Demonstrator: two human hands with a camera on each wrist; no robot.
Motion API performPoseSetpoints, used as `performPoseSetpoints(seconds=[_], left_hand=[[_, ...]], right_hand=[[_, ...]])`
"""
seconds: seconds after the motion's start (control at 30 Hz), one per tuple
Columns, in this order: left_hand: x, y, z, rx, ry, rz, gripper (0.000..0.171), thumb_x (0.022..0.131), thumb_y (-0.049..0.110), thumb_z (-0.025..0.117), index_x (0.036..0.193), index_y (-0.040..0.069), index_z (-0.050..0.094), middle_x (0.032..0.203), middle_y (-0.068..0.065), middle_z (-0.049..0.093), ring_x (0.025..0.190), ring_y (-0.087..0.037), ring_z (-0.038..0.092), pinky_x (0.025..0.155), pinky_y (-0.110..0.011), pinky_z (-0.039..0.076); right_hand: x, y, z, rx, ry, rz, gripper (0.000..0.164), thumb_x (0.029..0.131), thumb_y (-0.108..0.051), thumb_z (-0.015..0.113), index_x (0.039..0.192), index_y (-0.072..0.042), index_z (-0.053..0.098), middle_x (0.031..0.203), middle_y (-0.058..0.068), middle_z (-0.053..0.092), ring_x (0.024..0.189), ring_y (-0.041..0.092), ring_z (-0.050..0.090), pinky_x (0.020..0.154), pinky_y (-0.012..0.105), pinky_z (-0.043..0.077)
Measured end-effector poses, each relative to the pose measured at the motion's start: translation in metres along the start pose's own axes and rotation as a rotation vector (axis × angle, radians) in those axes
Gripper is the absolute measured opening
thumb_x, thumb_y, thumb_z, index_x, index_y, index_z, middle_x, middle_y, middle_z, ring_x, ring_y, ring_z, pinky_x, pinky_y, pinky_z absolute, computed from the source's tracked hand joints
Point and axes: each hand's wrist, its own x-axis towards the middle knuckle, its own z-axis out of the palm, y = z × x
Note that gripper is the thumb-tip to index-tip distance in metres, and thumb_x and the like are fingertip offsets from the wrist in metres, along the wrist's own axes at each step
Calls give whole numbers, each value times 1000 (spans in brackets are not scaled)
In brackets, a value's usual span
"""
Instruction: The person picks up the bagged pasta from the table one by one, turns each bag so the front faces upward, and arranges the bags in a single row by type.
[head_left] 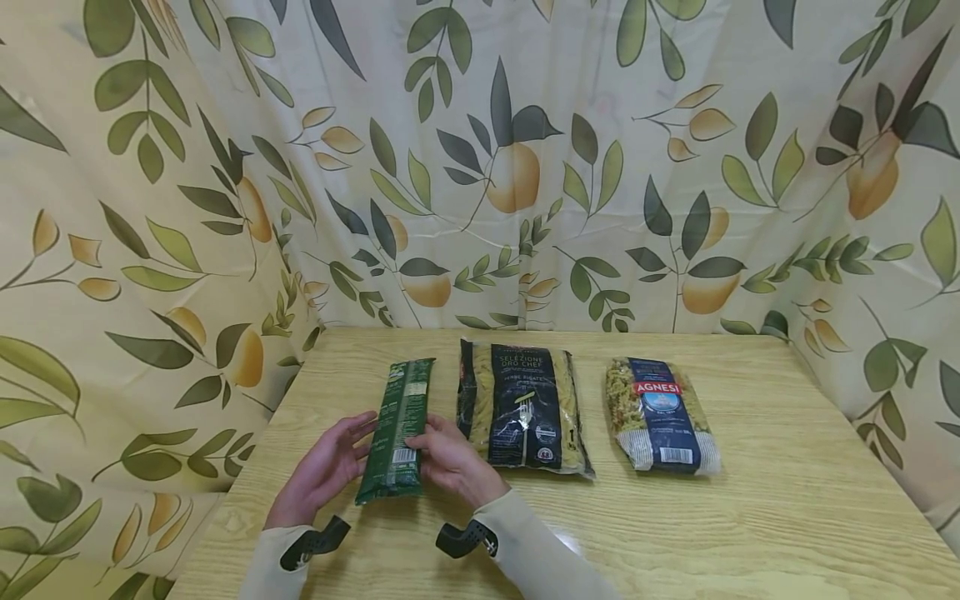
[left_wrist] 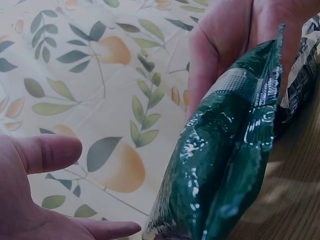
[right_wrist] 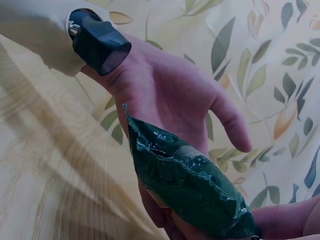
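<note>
A slim green packet [head_left: 395,429], with a barcode and small print on its upper face, is tilted between both hands. My right hand [head_left: 453,462] grips its right edge, thumb on the printed face. Alongside the other edge is my left hand [head_left: 330,467], thumb raised and fingers extended towards the packet's underside. The left wrist view shows that hand [left_wrist: 30,190] spread beside the glossy packet [left_wrist: 215,155]. In the right wrist view the crimped end of the packet [right_wrist: 185,180] hides part of the left palm [right_wrist: 165,95].
A large black-labelled bag of penne [head_left: 525,408] lies right of the hands on the wooden table [head_left: 780,517]. Farther right is an Agnesi pasta bag [head_left: 662,417] with a blue label. Patterned curtain [head_left: 480,167] hangs behind and along the sides.
</note>
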Motion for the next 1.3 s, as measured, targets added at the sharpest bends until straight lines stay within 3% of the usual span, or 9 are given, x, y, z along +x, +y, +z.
performPoseSetpoints(seconds=[0.1, 0.23, 0.77, 1.3], left_hand=[[1, -1, 1, 8, 5, 5, 59, 112, 33, 32, 160, 1, 21, 166, -17, 21, 126, -19, 50, 93, -28, 55], [2, -2, 2, 29, 9, 14, 57, 112, 31, 32, 158, -1, 28, 163, -15, 27, 127, -19, 50, 95, -29, 53], [5, -6, 4, 100, 15, 16, 60, 112, 35, 33, 160, 0, 28, 166, -19, 29, 139, -27, 44, 103, -30, 47], [9, -8, 7, 117, -19, 25, 62, 112, 37, 32, 161, -1, 26, 164, -20, 33, 135, -21, 47, 105, -29, 44]], right_hand=[[0, -1, 0, -5, -5, -10, 62, 98, 12, 46, 157, 5, 28, 156, 28, 45, 138, 41, 53, 115, 61, 43], [0, -2, 0, -14, -3, -17, 63, 98, 12, 47, 157, 5, 28, 155, 28, 46, 138, 40, 53, 115, 60, 43], [-1, -2, 1, -45, 9, -64, 68, 94, 14, 50, 157, 6, 26, 159, 27, 43, 140, 43, 52, 115, 59, 44], [-5, -5, 2, -90, 11, -112, 71, 94, 14, 51, 159, 8, 23, 160, 28, 40, 143, 45, 48, 117, 56, 44]])
